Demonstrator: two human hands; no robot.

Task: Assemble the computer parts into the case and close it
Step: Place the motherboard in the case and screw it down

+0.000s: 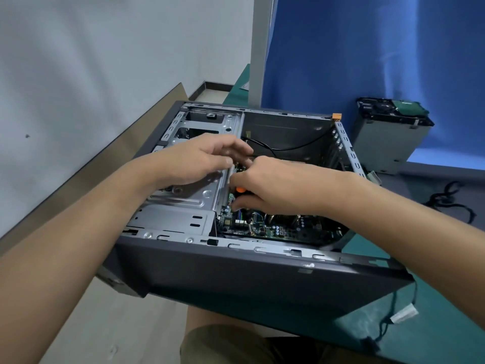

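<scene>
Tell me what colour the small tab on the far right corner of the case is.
Orange; the tab shows best in the head view.

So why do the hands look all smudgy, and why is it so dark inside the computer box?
Head view: the left hand and the right hand on the screwdriver are smeared by motion blur; the case walls shade the motherboard, so its parts look dim; the light is soft, with no glare; the wide lens makes the white post lean.
</scene>
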